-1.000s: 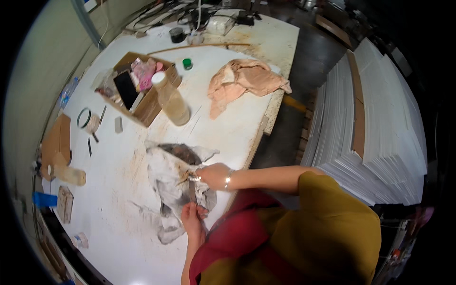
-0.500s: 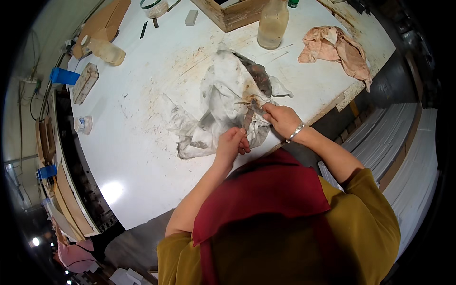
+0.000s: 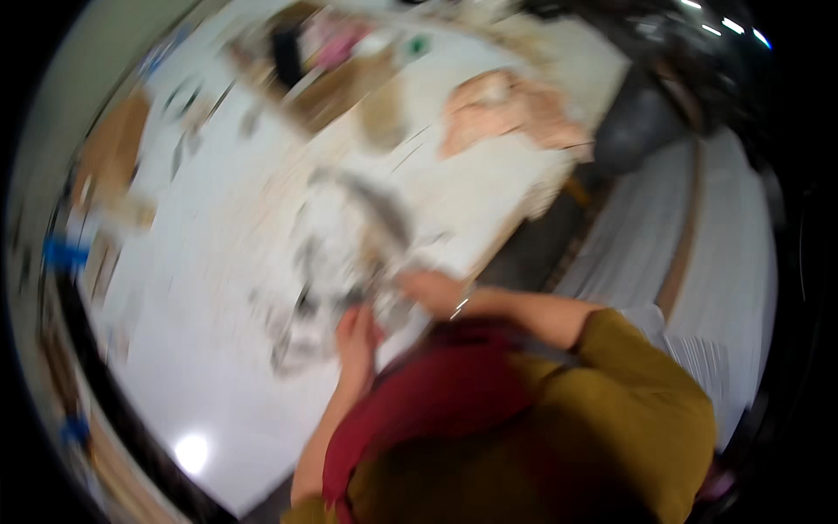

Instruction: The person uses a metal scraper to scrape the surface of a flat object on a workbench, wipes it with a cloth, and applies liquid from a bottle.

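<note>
The picture is heavily blurred by motion. A crumpled grey and white cloth (image 3: 345,253) lies on the white worktable (image 3: 201,367). My left hand (image 3: 356,336) rests on its near edge, fingers curled into the fabric. My right hand (image 3: 429,293), with a bracelet at the wrist, grips the cloth's right side. Whether a small tool sits between the right fingers is lost in the blur.
A pinkish rag (image 3: 511,113) lies near the table's far right edge. A wooden box (image 3: 327,74) with items inside stands at the back. Small brown and blue objects (image 3: 65,253) sit along the left edge. A stack of white panels (image 3: 698,262) is at the right.
The view has swung and blurred. Both hands stay on the grey and white cloth, in roughly the same grip as before.
</note>
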### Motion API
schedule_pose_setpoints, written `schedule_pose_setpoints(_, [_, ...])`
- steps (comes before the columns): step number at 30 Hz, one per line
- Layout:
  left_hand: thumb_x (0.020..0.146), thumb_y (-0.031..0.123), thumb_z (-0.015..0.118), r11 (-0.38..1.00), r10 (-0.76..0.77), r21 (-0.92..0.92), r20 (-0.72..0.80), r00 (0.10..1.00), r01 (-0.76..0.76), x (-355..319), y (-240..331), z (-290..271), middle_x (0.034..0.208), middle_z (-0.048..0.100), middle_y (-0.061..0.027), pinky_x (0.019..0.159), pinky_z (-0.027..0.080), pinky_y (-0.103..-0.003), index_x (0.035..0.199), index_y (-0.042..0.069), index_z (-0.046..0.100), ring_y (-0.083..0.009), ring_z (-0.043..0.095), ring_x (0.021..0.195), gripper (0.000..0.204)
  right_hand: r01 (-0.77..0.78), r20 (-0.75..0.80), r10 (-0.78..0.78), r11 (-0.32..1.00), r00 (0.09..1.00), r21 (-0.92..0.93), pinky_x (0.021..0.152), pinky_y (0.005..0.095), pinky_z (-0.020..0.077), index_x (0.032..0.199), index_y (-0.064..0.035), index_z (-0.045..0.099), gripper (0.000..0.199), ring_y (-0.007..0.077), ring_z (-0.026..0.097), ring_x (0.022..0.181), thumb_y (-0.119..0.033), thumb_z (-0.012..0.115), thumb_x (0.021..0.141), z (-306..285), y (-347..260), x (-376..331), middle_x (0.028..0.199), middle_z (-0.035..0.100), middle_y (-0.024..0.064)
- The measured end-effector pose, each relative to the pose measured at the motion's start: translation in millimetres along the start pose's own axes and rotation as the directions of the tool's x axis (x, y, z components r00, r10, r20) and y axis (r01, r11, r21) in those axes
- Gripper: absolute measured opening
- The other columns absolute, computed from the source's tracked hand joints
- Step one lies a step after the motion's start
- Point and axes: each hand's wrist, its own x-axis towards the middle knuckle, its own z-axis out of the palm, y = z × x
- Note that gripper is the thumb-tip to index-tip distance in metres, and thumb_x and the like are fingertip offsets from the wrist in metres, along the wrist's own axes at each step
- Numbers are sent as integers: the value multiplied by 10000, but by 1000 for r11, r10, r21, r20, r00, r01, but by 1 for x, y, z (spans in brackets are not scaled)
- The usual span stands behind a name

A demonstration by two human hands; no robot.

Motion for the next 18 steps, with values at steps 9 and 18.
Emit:
schedule_pose_setpoints(9, [921,178,493,994,-112,-6,98,989,113,9,-5,-17,590,527,-30,481,416,-231,803,52,506,-115,497,488,172,-184,91,188,982,978,-45,638,440,452,946,-62,527,171,351,605,761,-155,540,803,-22,-15,39,778,613,171])
schedule_pose_setpoints(18, [914,155,486,961,-19,-274,93,995,44,11,-18,-8,600,458,-5,451,362,-231,792,82,479,-102,422,504,142,-102,91,105,994,990,-33,642,442,453,923,-56,541,165,356,597,737,-175,526,810,-17,-13,36,738,591,186])
